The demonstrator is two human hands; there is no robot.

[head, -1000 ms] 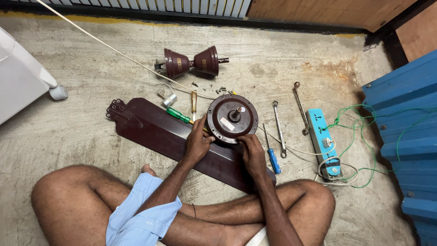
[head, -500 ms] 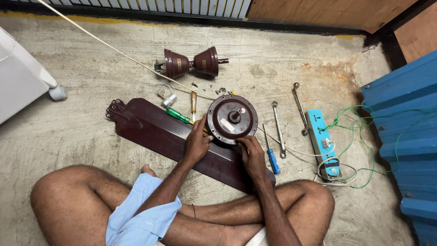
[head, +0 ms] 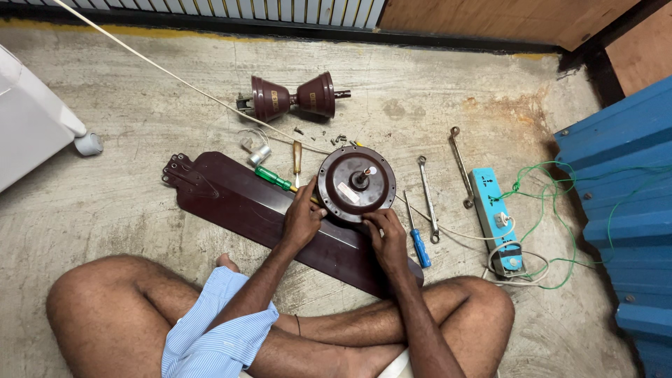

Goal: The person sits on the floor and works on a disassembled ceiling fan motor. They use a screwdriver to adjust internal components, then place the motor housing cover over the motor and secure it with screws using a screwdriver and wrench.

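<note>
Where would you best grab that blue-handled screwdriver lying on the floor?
Probably by the blue handle: the blue-handled screwdriver lies flat on the concrete floor, handle end toward the person, thin shaft pointing away beside a spanner. Come from above on its right side, since the right hand and fan motor crowd its left.

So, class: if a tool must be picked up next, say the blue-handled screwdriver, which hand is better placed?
Probably the right hand: it grips the fan motor on the side where the blue-handled screwdriver lies, close by. The left hand would have to cross over.
</note>
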